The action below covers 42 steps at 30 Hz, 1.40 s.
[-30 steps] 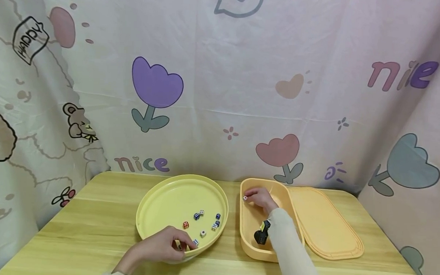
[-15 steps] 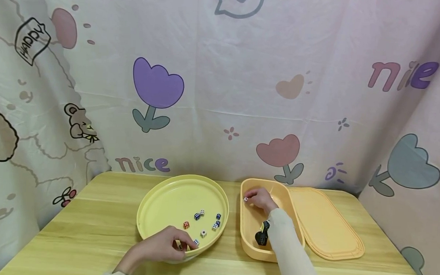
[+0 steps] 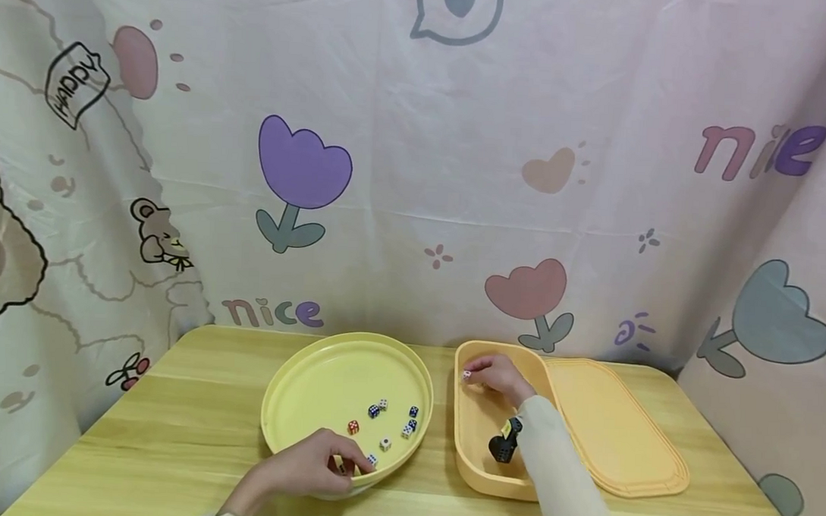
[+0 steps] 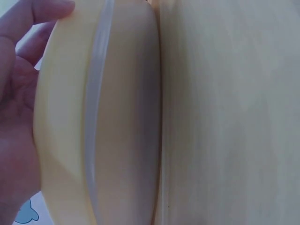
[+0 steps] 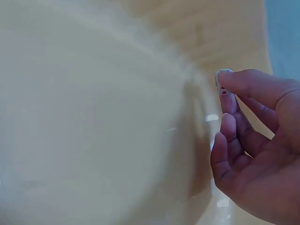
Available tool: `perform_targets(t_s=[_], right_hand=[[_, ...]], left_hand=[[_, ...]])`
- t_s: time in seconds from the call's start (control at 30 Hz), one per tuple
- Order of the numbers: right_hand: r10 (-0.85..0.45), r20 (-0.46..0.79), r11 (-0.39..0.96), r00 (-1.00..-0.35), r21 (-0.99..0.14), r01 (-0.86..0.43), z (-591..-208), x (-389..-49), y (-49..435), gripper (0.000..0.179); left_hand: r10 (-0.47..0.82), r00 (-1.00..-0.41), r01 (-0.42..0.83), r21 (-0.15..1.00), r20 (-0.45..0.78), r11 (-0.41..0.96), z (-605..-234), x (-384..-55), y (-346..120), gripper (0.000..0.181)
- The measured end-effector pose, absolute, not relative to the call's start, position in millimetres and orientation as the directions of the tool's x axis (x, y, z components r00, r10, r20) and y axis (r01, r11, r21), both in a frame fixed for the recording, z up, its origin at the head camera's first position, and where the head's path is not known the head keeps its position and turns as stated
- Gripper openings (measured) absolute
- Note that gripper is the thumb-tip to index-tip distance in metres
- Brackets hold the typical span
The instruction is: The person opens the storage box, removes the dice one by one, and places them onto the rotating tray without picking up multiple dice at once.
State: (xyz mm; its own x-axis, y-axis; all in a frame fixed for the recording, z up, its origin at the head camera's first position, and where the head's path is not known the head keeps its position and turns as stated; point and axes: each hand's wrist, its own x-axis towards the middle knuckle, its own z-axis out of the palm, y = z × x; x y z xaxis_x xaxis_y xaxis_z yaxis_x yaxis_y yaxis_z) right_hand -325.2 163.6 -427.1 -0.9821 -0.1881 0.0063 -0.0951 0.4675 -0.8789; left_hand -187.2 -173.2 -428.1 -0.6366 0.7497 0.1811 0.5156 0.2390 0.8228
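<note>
In the head view my right hand (image 3: 499, 376) is inside the orange box (image 3: 456, 434), near its left wall. Its thumb and index finger pinch a small white die (image 5: 223, 89), whose red dots show in the right wrist view. My left hand (image 3: 313, 465) grips the near rim of the round yellow tray (image 3: 314, 361). In the left wrist view the thumb (image 4: 66, 8) lies on the rim's outer side and other fingers go behind it. A white die (image 3: 372, 460) lies by the left fingertips; another small object partly shows between those fingers.
Several dice lie in the tray, among them a red die (image 3: 353, 427), a blue die (image 3: 373, 411) and a white die (image 3: 385, 444). An orange lid (image 3: 622, 425) lies right of the box. A black device (image 3: 504, 443) sits at the right wrist. A patterned curtain (image 3: 403, 136) stands behind.
The head view has shifted slightly, so everything appears a little lower and further right. The right wrist has turned slightly; its hand still pinches the die. The left hand keeps its place.
</note>
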Motion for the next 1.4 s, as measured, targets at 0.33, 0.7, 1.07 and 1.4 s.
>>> perform_targets(t_s=[0.33,0.7,1.07,1.4], right_hand=[[-0.187,0.021,0.389,-0.982,-0.916,-0.094,-403,-317,168,0.022],[-0.187,0.107,0.304,-0.977,-0.939,-0.161,-374,-298,162,0.022],[-0.140,0.213,0.305,-0.967,-0.920,-0.246,-349,-263,152,0.026],[-0.214,0.293,0.341,-0.932,-0.871,-0.352,-368,-231,130,0.019]], left_hand=[[0.746,-0.641,0.513,0.824,0.180,0.242,-429,-188,-173,0.026],[0.746,-0.641,0.509,0.828,0.181,0.236,-430,-187,-173,0.028],[0.744,-0.644,0.505,0.831,0.180,0.235,-428,-187,-173,0.028],[0.744,-0.641,0.521,0.819,0.188,0.242,-427,-187,-173,0.028]])
